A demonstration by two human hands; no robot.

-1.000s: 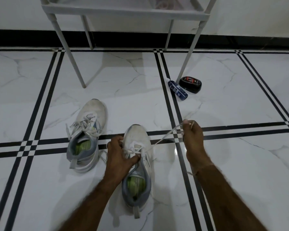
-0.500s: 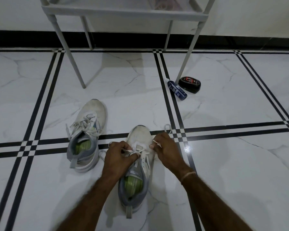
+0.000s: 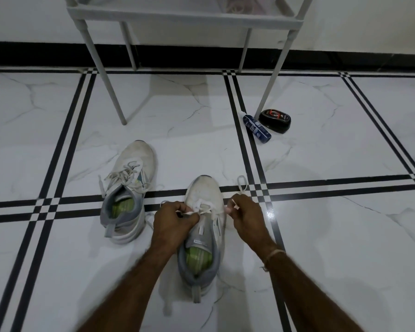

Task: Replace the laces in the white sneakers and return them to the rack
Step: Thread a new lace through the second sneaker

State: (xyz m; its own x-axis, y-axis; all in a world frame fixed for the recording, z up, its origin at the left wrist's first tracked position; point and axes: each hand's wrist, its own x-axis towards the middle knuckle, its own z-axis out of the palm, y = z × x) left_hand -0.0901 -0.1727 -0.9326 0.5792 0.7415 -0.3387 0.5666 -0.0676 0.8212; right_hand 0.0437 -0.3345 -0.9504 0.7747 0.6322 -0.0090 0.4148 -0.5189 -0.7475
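On the floor, the left hand (image 3: 173, 220) and the right hand (image 3: 247, 214) each pinch part of the white lace (image 3: 207, 210) on the near sneaker (image 3: 205, 192). The other sneaker (image 3: 132, 178), laced, sits beside it. A blue bottle (image 3: 256, 127) and a black case (image 3: 274, 118) lie by the rack (image 3: 182, 16) leg.

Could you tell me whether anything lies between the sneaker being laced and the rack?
Nothing visible does: bare floor runs from the sneaker to the rack; the bottle and tin lie aside by one leg.

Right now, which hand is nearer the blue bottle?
Right. The right hand is right of the near sneaker, the blue bottle straight ahead; the left hand is left of it, farther off.
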